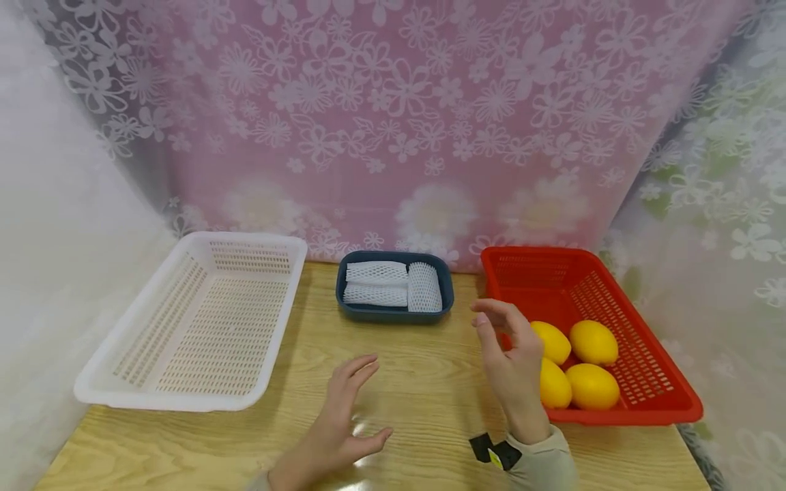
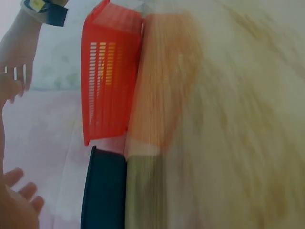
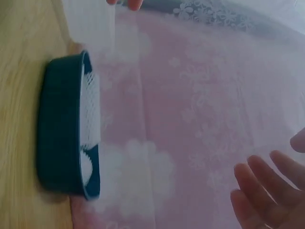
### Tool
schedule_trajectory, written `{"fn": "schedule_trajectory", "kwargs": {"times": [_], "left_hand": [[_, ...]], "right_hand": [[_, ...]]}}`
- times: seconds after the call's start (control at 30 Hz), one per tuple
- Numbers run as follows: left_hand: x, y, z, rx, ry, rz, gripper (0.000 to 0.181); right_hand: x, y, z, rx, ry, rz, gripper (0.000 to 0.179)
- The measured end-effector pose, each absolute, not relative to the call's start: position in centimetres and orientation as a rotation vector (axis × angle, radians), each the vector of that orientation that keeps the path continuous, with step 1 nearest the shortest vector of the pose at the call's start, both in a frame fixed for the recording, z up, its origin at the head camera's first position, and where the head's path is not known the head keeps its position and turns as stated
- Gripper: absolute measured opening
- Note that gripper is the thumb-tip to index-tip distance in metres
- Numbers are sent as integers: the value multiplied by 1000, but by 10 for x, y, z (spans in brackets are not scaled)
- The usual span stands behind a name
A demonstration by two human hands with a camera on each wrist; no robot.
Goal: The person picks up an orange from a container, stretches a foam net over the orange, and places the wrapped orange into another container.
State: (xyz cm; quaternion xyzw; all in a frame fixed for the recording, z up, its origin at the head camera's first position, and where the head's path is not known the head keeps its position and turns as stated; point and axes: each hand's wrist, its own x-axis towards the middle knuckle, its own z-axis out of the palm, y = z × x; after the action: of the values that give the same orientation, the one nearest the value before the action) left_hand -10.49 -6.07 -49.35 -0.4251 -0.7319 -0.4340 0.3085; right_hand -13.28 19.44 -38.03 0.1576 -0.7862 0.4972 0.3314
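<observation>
Above the worktop (image 1: 430, 436), the left hand (image 1: 334, 424) is empty, thumb and fingers spread wide; the right hand (image 1: 512, 361), also empty with fingers loosely bent, hangs by the left side of the red basket (image 1: 626, 417), whose plump, glossy yellow lemons (image 1: 593, 343) cluster near the person, presumably for easy reach. Beyond, white foam-net sleeves (image 1: 424, 288) fill a navy tray (image 1: 393, 316), probably set midway to serve both hands.
</observation>
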Motion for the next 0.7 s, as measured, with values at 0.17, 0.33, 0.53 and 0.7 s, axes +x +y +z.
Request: {"fn": "schedule_trajectory", "kwargs": {"times": [0.17,0.33,0.53,0.7], "left_hand": [[-105,-51,-506,-1117,-2210,-1311,97],[-116,-44,-511,-1103,-2338,-1559,102],[-133,-38,-520,-1137,-2403,-1822,104],[-147,-33,-533,-1117,-2328,-2055,92]], "right_hand": [[-133,241,-393,321,-2153,984,18],[-129,290,-406,112,-2398,816,15],[-124,329,-416,-24,-2750,699,32],[-125,341,-421,16,-2880,774,39]]}}
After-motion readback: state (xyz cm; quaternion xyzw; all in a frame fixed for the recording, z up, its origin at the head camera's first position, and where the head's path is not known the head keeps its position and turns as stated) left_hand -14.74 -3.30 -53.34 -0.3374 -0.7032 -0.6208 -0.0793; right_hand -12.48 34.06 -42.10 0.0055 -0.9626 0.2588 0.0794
